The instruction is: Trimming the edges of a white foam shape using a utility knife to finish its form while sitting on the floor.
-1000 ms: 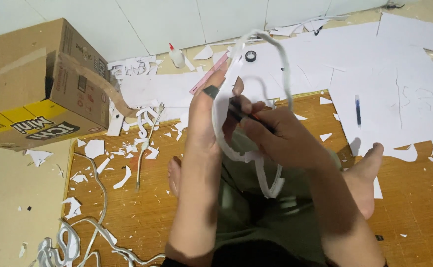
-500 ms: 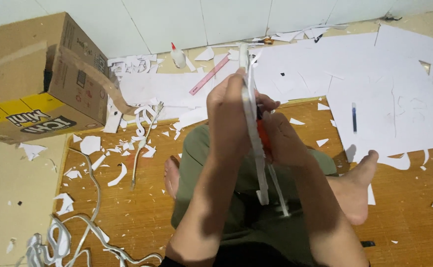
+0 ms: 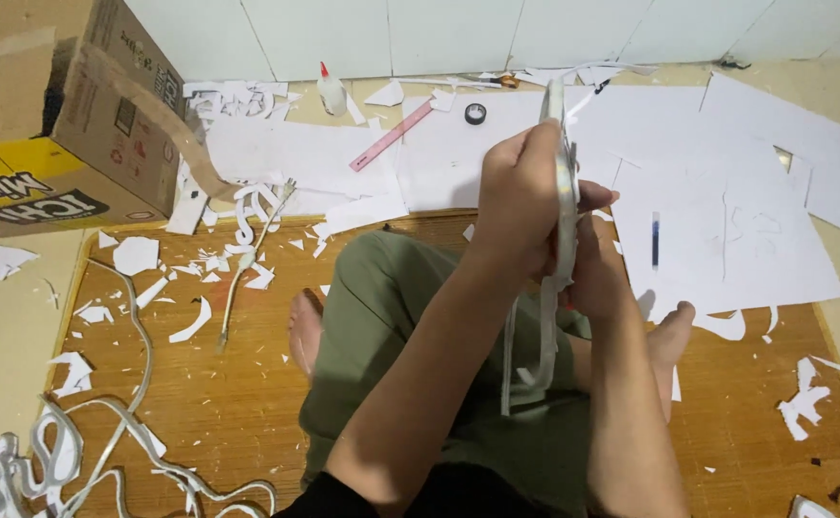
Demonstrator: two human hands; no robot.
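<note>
My left hand (image 3: 516, 197) grips a thin white cutout (image 3: 566, 177) held edge-on and upright in front of me, over my crossed legs. Its narrow strips (image 3: 535, 355) dangle down past my wrists to my lap. My right hand (image 3: 597, 278) sits just below and behind the left, closed against the lower part of the same cutout; its fingers are mostly hidden, and I cannot see whether it also holds a tool.
A cardboard box (image 3: 65, 125) stands at the far left. A glue bottle (image 3: 331, 91), pink ruler (image 3: 391, 136), tape roll (image 3: 475, 113) and blue pen (image 3: 655, 240) lie on white sheets (image 3: 756, 182) ahead. Paper scraps and long white strips (image 3: 55, 451) litter the wooden mat (image 3: 228, 403).
The cutout has turned from showing its looped face to edge-on and upright. Both hands have closed in together around it, and the view has shifted a little to the left.
</note>
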